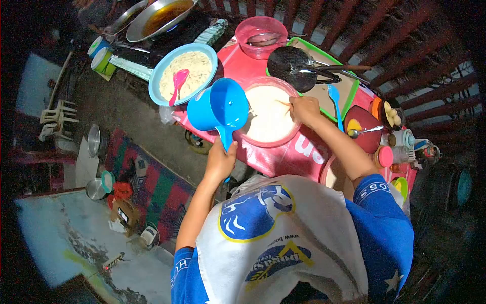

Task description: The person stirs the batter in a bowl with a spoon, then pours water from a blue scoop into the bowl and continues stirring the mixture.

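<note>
My left hand [220, 160] is wrapped round the handle of a blue dipper [200, 112], which is tilted at the left rim of a pink bowl [295, 133]. Pale, whitish contents [267, 114] fill much of that bowl. At the bowl's right side is my right hand [305, 110], its fingers closed over the contents near the rim; what they hold, if anything, is hidden. Left of the dipper, a light blue basin [156, 81] carries a pale mixture and a pink spoon [178, 83].
A pan of brown liquid [164, 19] sits at the upper left. Behind the bowl are a clear pink bowl [260, 38], a dark pan [288, 68] and a green-edged tray [349, 101]. Jars [400, 153] and a red plate [365, 142] are at the right.
</note>
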Action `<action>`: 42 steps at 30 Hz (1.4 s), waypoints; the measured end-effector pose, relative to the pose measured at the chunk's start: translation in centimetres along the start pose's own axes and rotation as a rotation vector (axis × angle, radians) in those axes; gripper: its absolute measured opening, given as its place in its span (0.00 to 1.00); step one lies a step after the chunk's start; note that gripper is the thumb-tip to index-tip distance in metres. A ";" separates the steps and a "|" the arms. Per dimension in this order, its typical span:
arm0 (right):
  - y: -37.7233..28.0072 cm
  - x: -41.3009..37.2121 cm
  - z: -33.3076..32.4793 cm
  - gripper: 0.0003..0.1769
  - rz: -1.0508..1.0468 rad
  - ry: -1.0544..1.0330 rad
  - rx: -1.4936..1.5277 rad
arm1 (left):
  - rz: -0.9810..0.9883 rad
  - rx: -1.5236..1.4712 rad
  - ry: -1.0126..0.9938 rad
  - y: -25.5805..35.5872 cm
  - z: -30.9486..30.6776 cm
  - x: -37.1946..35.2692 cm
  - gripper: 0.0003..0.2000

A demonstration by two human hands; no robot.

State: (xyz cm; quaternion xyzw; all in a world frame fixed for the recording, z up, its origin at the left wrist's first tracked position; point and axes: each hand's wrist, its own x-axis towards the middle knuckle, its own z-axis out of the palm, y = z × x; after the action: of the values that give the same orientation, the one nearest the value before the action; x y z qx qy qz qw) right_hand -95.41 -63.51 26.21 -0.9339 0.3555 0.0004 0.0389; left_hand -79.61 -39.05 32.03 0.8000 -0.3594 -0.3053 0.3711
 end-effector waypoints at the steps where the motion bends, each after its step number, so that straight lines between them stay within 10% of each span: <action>1: -0.2 0.0 -0.4 0.09 0.003 0.000 0.000 | -0.044 -0.003 -0.021 -0.1 0.1 0.2 0.13; 11: -1.7 0.6 -0.3 0.10 0.085 -0.033 0.010 | -0.080 -0.114 -0.046 0.0 0.1 0.6 0.09; 19: -1.7 0.6 -0.7 0.12 0.017 -0.350 0.089 | -0.334 -0.832 -0.156 1.7 -3.6 -1.8 0.07; 21: -3.5 1.8 0.1 0.12 0.055 -0.123 0.062 | -0.351 -0.905 -0.120 1.9 -4.3 -2.4 0.07; 27: -4.3 0.7 -2.4 0.13 0.045 -0.381 -0.019 | -0.344 -0.890 -0.086 0.4 -5.9 -4.3 0.09; 31: -5.8 2.1 0.4 0.13 0.153 -0.201 0.318 | -0.329 -0.930 -0.114 0.0 -6.0 -4.9 0.08; 42: -6.2 0.8 -1.2 0.11 -0.043 -0.261 0.024 | -0.316 -0.891 -0.127 -0.6 -6.0 -5.7 0.09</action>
State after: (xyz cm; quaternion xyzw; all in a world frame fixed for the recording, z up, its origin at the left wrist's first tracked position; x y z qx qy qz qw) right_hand -90.73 -59.52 27.79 -0.9328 0.3273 0.1169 0.0958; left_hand -78.03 -31.94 36.11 0.5877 -0.0894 -0.5304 0.6044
